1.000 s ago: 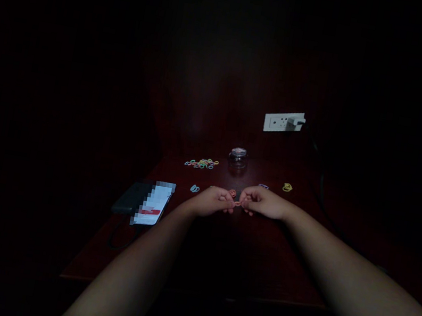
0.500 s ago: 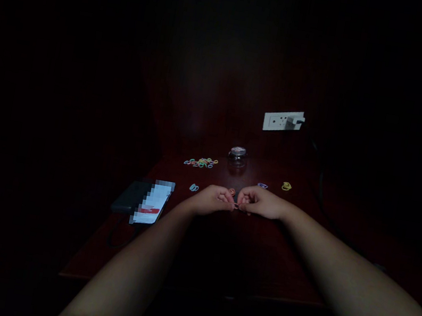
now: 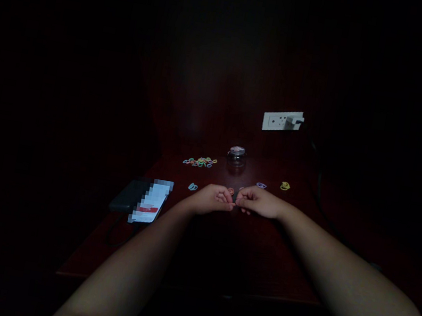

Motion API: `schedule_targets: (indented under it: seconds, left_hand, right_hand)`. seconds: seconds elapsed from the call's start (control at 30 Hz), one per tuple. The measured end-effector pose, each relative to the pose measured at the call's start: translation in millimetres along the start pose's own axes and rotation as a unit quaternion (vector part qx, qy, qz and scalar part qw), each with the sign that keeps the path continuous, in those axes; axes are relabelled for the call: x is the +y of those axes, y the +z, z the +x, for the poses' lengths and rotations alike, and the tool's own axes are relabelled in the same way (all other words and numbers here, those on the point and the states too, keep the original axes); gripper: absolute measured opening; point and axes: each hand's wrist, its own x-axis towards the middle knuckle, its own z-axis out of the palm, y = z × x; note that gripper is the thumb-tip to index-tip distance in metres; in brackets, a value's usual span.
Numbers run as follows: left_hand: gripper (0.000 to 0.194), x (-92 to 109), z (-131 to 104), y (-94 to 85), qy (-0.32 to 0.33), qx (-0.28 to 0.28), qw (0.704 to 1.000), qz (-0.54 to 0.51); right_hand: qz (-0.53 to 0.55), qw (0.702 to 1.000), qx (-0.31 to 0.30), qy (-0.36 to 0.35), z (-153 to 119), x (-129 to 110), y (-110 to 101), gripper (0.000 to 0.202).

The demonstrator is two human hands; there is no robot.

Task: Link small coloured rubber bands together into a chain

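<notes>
Close together over the table (image 3: 234, 259), my left hand (image 3: 212, 200) and my right hand (image 3: 260, 202) pinch with thumb and fingertips. Between them shows a thin reddish sliver of a small elastic band (image 3: 233, 204), mostly covered by the fingers. Just behind the fingertips lie orange-red bands (image 3: 231, 191). A few light-blue bands (image 3: 192, 187) rest left of my left hand. Purple bands (image 3: 261, 185) sit just beyond my right hand, and yellow bands (image 3: 285, 186) lie farther right. A mixed-colour pile of bands (image 3: 200, 161) is spread at the back left.
A clear lidded jar (image 3: 236, 157) stands at the back of the table. To the left, a phone (image 3: 151, 204) with a lit screen lies against a dark box-like object (image 3: 127, 196) with a cable. A socket plate (image 3: 277, 120) with a plugged-in charger is on the wall.
My fingertips have drawn slightly closer together, and the band between them shows less than before. The view has shifted slightly; the other bands, jar and phone stay in place.
</notes>
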Motion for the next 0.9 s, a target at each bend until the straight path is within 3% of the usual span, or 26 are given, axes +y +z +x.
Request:
schedule_targets:
  seconds: [0.47, 0.9]
  left_hand:
    - [0.037, 0.0, 0.2, -0.2, 0.0, 0.008, 1.0, -0.008]
    - [0.026, 0.3, 1.4, -0.4, -0.004, 0.02, 1.0, -0.002]
  right_hand:
    - [-0.018, 1.0, 0.004, -0.004, 1.5, 5.8, -0.2, 0.025]
    - [0.005, 1.0, -0.012, 0.001, 0.7, 3.6, -2.2, 0.011]
